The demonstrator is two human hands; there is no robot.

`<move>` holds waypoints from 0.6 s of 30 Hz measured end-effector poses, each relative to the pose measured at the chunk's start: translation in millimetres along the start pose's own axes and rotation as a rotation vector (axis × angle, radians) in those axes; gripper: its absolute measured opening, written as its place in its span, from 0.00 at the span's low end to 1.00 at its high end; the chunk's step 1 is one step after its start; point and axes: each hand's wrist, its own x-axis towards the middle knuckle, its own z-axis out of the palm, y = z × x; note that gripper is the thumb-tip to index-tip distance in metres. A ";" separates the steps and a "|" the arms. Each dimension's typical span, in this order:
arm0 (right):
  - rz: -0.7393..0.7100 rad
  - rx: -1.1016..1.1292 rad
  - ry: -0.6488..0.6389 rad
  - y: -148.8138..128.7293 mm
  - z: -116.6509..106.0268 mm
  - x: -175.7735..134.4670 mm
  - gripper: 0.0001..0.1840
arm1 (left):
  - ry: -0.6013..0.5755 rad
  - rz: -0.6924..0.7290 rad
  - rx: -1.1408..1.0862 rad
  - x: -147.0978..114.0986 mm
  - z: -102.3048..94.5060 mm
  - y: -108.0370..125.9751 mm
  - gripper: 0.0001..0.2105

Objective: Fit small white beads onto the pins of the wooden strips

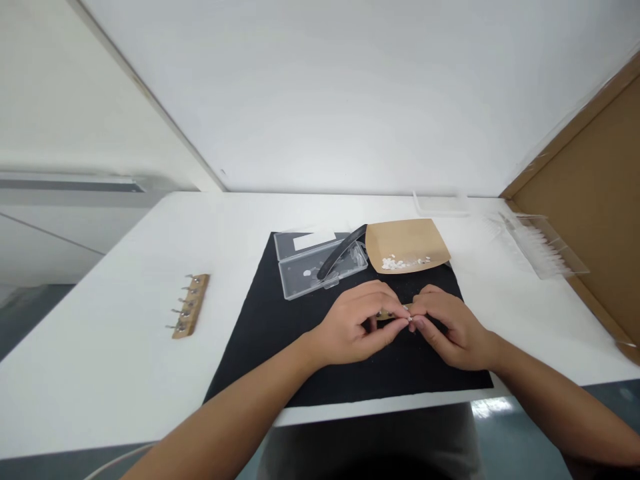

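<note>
My left hand and my right hand meet over the black mat, their fingertips almost touching. Between them shows part of a small wooden strip with shiny metal bits on it. My left thumb and forefinger pinch a tiny whitish piece at the strip's near edge. The right fingers are closed around the strip's right end, which they mostly hide. Just beyond the hands is a brown paper tray with small white chips in its near part.
An open clear plastic case lies behind my left hand, a black curved file across it. To the left, another wooden strip carries several metal clips. A clear box of white nail tips stands at right, near a cardboard panel.
</note>
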 end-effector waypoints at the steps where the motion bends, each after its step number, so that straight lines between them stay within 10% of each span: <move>1: 0.011 -0.006 -0.002 0.0 0.2 -0.4 0.10 | 0.006 0.005 0.006 -0.4 0.4 -0.7 0.05; 18: 0.174 -0.095 0.045 -4.9 5.7 1.4 0.12 | 0.077 -0.052 0.098 -1.2 4.3 -6.0 0.04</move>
